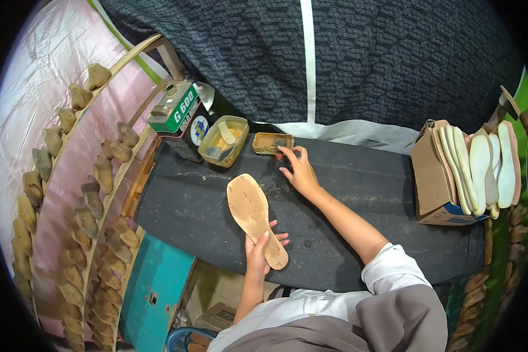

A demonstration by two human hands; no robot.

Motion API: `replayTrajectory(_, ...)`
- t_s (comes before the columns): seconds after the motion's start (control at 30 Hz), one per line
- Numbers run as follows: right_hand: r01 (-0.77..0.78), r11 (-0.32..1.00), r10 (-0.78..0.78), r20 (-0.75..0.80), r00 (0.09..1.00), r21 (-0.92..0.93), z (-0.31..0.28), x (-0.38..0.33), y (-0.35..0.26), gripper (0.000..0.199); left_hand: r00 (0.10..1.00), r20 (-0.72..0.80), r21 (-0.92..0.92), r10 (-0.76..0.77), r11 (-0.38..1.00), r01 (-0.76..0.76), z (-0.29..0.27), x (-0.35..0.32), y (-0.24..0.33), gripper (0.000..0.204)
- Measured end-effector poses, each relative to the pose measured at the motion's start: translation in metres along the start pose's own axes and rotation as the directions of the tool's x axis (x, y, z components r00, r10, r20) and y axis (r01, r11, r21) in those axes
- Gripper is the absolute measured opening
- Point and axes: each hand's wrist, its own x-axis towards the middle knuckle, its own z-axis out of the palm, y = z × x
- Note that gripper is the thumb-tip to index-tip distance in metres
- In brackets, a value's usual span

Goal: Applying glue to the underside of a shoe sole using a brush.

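My left hand [257,252] is closed round the narrow heel part of a tan shoe insole [247,202], thumb on top and fingertips showing past its right edge. The insole is tilted, with its broad toe end pointing away from me. Over the far part of the table, my right hand [299,173] has its thumb and forefinger apart. Its fingertips are at the near right edge of a small shallow tray [266,151] with a dark piece in it. A small reddish spot shows by the fingertips, too small to name.
Left of the tray stand a plastic tub [240,128] of yellowish paste with a flat spreader and a green-and-black metal can [176,120]. A cardboard box [431,176] of pale insoles sits at the right on the dark table [358,199]. Wooden shoe lasts [92,196] line racks at the left.
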Motion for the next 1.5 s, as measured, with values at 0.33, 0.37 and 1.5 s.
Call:
replayTrajectory(0.33, 0.265, 0.960, -0.256, -0.108, 0.961, 0.085, 0.003, 0.038, 0.002, 0.027, 0.997, 0.006, 0.077, 0.076, 0.994, -0.076, -0.021, -0.015, 0.015, 0.048)
replayTrajectory(0.37, 0.281, 0.955, -0.269, -0.117, 0.956, 0.098, -0.001, 0.036, -0.002, 0.027, 0.997, 0.007, 0.078, 0.077, 0.994, -0.077, -0.023, -0.014, 0.015, 0.048)
replayTrajectory(1.5, 0.435, 0.898, -0.401, -0.274, 0.874, 0.073, -0.147, -0.079, -0.088, 0.038, 0.859, 0.479, 0.084, -0.182, 0.983, 0.162, 0.024, 0.017, -0.032, 0.073)
